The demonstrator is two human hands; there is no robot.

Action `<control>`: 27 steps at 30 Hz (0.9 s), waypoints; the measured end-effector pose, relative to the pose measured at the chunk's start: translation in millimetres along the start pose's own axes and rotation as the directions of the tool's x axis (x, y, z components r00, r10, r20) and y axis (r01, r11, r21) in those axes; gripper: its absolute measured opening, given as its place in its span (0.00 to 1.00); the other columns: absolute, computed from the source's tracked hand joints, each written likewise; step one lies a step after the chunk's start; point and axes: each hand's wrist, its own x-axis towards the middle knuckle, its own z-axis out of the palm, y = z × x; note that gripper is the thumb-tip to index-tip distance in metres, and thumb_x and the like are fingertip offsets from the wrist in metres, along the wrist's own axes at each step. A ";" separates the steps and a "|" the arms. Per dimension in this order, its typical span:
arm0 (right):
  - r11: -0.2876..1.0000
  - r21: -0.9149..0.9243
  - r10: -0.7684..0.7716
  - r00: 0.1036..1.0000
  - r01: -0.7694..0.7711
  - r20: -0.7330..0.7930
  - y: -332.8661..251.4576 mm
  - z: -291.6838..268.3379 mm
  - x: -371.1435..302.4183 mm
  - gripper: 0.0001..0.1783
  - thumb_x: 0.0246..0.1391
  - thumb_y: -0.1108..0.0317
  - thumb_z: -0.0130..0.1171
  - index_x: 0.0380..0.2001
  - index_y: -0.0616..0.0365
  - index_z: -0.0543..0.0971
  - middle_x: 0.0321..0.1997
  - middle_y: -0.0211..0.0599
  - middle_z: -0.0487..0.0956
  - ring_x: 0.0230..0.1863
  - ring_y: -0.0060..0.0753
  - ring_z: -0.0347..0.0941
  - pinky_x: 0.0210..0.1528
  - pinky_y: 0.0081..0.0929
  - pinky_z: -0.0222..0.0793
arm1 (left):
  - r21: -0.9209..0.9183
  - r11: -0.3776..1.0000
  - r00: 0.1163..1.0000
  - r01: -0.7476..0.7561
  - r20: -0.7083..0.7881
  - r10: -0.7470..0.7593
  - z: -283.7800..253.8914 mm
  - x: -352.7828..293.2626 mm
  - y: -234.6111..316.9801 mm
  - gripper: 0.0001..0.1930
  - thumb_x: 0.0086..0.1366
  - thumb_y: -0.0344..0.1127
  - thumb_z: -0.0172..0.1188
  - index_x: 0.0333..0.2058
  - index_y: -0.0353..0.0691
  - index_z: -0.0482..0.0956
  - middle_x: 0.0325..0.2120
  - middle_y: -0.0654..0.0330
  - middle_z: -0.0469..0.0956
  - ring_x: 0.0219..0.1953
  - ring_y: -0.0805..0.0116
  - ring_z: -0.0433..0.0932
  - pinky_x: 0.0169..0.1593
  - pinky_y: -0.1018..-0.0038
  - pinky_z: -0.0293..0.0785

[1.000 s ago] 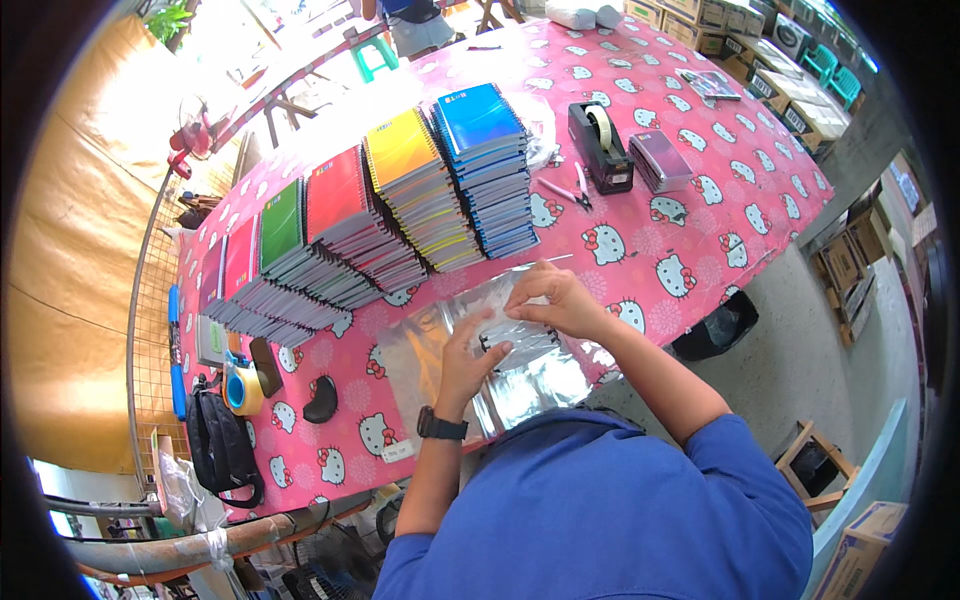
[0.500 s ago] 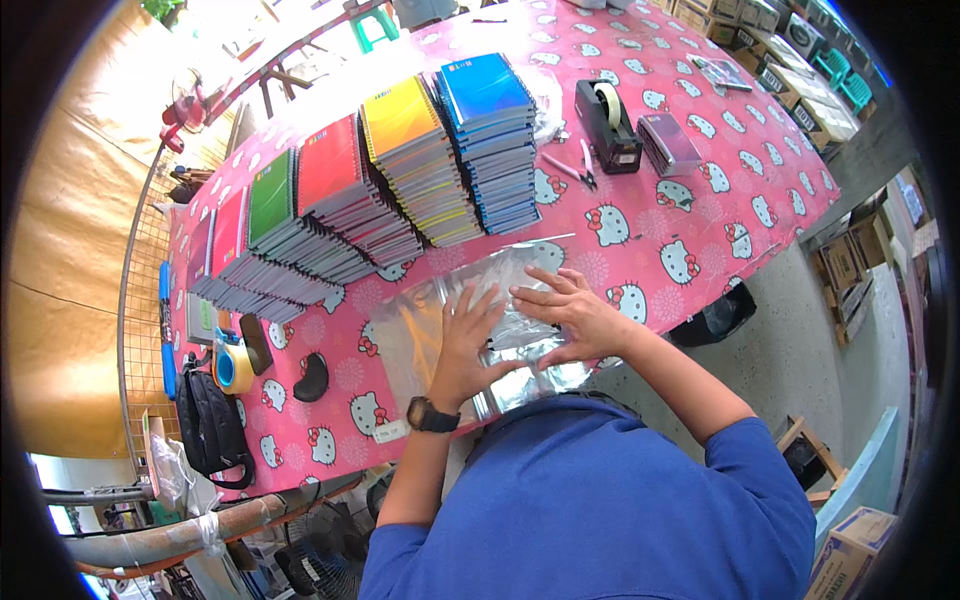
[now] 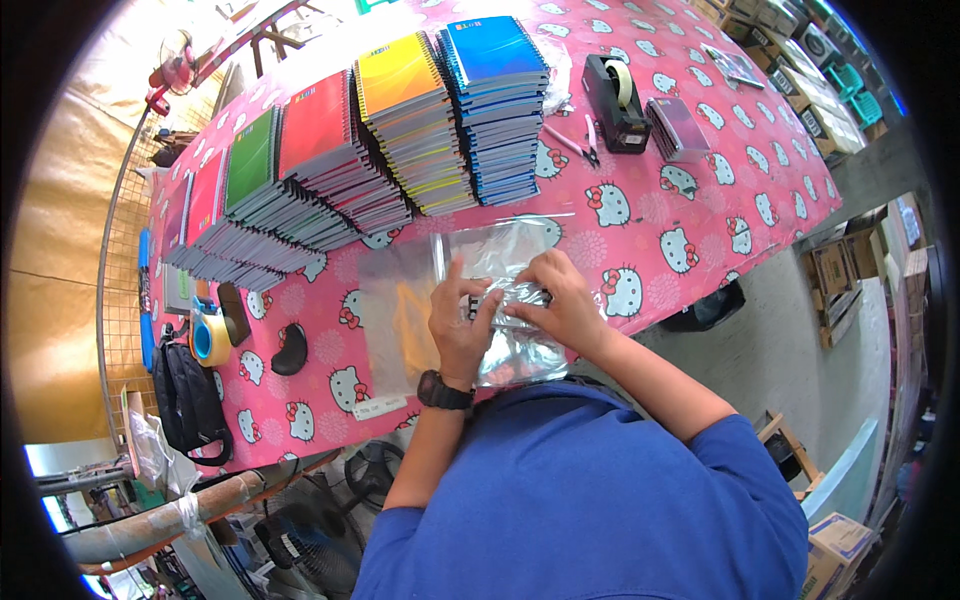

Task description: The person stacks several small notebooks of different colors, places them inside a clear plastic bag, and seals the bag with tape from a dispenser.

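Observation:
A clear plastic bag [image 3: 515,362] lies crinkled and shiny at the near edge of the table, under both my hands. My left hand [image 3: 460,325], with a black watch at its wrist, has thumb and bent fingers closed on the plastic. From the right, my right hand [image 3: 562,305] pinches the same plastic with curled fingers; the fingertips of the two hands are close together. Beside them on the left lies a flat clear plastic sheet or sleeve [image 3: 385,290] with a yellowish tint showing through and a white strip at its lower edge.
Tall stacks of spiral notebooks with blue [image 3: 493,60], yellow [image 3: 400,70], red [image 3: 315,120] and green covers stand beyond my hands. Further right are a black tape dispenser [image 3: 617,110], pink-handled pliers [image 3: 575,148] and small purple notebooks [image 3: 680,130]. A tape roll [image 3: 212,340] and black bag [image 3: 188,400] lie left.
My spread fingers have curled and closed on the plastic. My left hand has moved slightly down, and my right hand has drawn in lower. The view has shifted a little.

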 end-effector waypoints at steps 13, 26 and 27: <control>0.796 0.275 0.380 0.799 -0.539 0.467 43.7 -5.7 36.5 0.10 0.44 0.67 0.65 0.20 0.64 0.78 0.17 0.29 0.75 0.21 0.16 0.67 0.25 0.18 0.63 | 0.540 0.778 0.922 -0.321 0.367 0.126 0.5 -47.2 10.8 0.26 0.60 0.51 0.50 0.53 0.44 0.68 0.55 0.64 0.66 0.59 0.64 0.60 0.62 0.46 0.32; 0.643 -0.237 0.601 0.671 -0.728 -0.434 280.2 -153.9 152.5 0.23 0.42 0.43 0.59 0.33 0.49 0.82 0.32 0.35 0.81 0.45 0.39 0.71 0.59 0.40 0.48 | 0.611 0.751 0.945 -0.251 0.323 0.052 6.7 -41.6 24.0 0.28 0.59 0.61 0.46 0.52 0.53 0.70 0.54 0.66 0.66 0.59 0.66 0.58 0.62 0.48 0.32; 0.685 -0.205 0.614 0.706 -0.699 -0.354 278.4 -159.5 156.0 0.22 0.41 0.44 0.60 0.33 0.48 0.82 0.30 0.32 0.81 0.44 0.34 0.73 0.62 0.38 0.43 | 0.605 0.758 0.945 -0.243 0.323 0.044 6.7 -41.3 24.5 0.28 0.59 0.61 0.46 0.52 0.52 0.70 0.54 0.66 0.66 0.59 0.66 0.59 0.62 0.48 0.32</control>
